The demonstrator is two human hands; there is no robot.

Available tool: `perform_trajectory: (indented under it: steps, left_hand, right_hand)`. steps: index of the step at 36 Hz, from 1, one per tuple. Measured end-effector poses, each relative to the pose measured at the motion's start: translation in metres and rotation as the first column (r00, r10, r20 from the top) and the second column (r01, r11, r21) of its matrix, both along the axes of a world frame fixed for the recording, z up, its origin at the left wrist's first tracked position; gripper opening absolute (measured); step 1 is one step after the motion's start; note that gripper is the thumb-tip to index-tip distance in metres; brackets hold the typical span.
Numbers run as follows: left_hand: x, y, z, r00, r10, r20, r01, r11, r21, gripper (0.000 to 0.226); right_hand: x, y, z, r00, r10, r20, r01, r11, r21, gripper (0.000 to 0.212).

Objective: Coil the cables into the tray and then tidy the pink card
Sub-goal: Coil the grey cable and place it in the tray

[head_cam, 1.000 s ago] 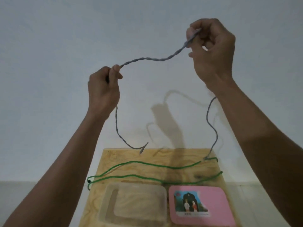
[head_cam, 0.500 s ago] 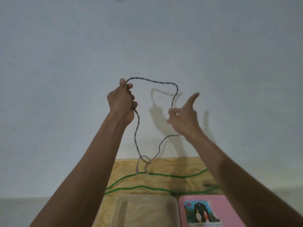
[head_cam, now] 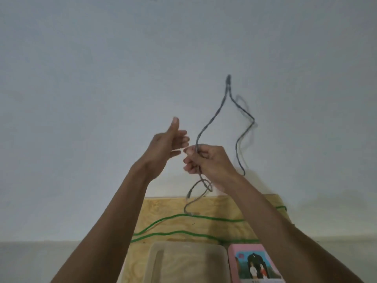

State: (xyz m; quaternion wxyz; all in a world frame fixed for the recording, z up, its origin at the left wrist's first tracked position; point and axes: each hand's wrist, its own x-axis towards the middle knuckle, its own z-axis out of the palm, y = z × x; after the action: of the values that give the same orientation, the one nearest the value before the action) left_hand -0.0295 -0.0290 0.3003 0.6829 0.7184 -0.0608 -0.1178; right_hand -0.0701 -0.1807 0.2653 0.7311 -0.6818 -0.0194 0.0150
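Cables, count: two. One grey cable [head_cam: 208, 123], one green cable [head_cam: 183, 216].
Grey cable, position: raised in the air before the pale wall [head_cam: 102, 78]; a tall narrow loop stands above the right hand, its top bend high on the wall side, one strand wavering down on the right. Below the fist a small loop and a loose end hang, the tip reaching down to the green cable; contact cannot be told.
Green cable, position: lying on the wooden board [head_cam: 224, 209] in two long runs, crossing it from left to right, beyond the tray and card.
Tray, count: one. Clear plastic tray [head_cam: 223, 254] on the near part of the board; no cable in it.
Pink card, count: one. Pink card [head_cam: 231, 266] just right of the tray, flat on the board, its right part hidden by the right forearm.
Hands, count: two.
Right hand [head_cam: 206, 162]: fingers closed around the grey cable, strands passing through the fist.
Left hand [head_cam: 165, 148]: fingers spread, thumb up, holding nothing, just left of the right hand; somewhat blurred.
Obstructions: both forearms cross the board and cover parts of the green cable.
Writing: the card bears a picture of two small figures before a dark arch; a line of text beneath is too small to read. No brand visible.
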Motion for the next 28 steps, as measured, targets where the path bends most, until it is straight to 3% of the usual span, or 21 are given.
perform_trajectory:
  steps: [2, 4, 8, 11, 14, 16, 19, 24, 26, 28]
  left_hand:
    - [-0.018, 0.003, -0.027, 0.978, -0.207, -0.023, 0.208, 0.967, 0.147, 0.066]
    - [-0.032, 0.003, -0.050, 0.952, -0.300, -0.063, 0.307, 0.927, 0.213, 0.065]
    - [-0.051, 0.001, -0.070, 0.952, -0.305, -0.001, 0.301, 0.941, 0.156, 0.053]
    - [-0.053, 0.000, -0.069, 0.953, -0.288, 0.091, 0.266, 0.942, 0.203, 0.044]
    - [-0.053, 0.001, -0.065, 0.977, -0.201, 0.078, 0.198, 0.979, 0.041, 0.037]
    - [-0.049, -0.001, -0.061, 1.000, 0.000, -0.006, -0.001, 0.984, -0.178, 0.032]
    - [-0.036, 0.001, -0.051, 0.950, 0.230, -0.209, -0.304, 0.831, -0.466, 0.033]
    - [-0.013, 0.017, -0.038, 0.875, 0.226, -0.427, -0.478, 0.540, -0.693, 0.034]
    - [-0.008, 0.022, -0.038, 0.868, 0.205, -0.453, -0.491, 0.495, -0.717, 0.037]
    - [-0.007, 0.023, -0.038, 0.875, 0.229, -0.427, -0.480, 0.537, -0.694, 0.040]
  right_hand:
    - [0.006, -0.001, 0.015, 1.000, -0.013, -0.019, 0.015, 0.989, 0.149, 0.010]
    - [0.014, -0.001, 0.025, 0.997, -0.038, -0.060, 0.053, 0.962, 0.267, 0.010]
    - [0.029, -0.004, 0.033, 0.989, -0.051, -0.136, 0.098, 0.926, 0.364, 0.012]
    - [0.038, -0.002, 0.030, 0.983, -0.036, -0.181, 0.102, 0.924, 0.369, 0.014]
    - [0.043, -0.002, 0.027, 0.974, -0.007, -0.226, 0.059, 0.973, 0.225, 0.028]
    - [0.040, -0.004, 0.025, 0.970, 0.034, -0.239, -0.025, 0.999, 0.041, 0.043]
    - [0.025, -0.003, 0.013, 0.939, 0.176, -0.295, -0.208, 0.975, -0.079, 0.050]
    - [-0.007, 0.011, -0.026, 0.882, 0.396, -0.254, -0.423, 0.904, -0.058, 0.026]
    - [-0.013, 0.019, -0.035, 0.907, 0.380, -0.183, -0.400, 0.912, -0.087, 0.023]
    - [-0.014, 0.026, -0.037, 0.949, 0.287, -0.131, -0.305, 0.942, -0.139, 0.016]
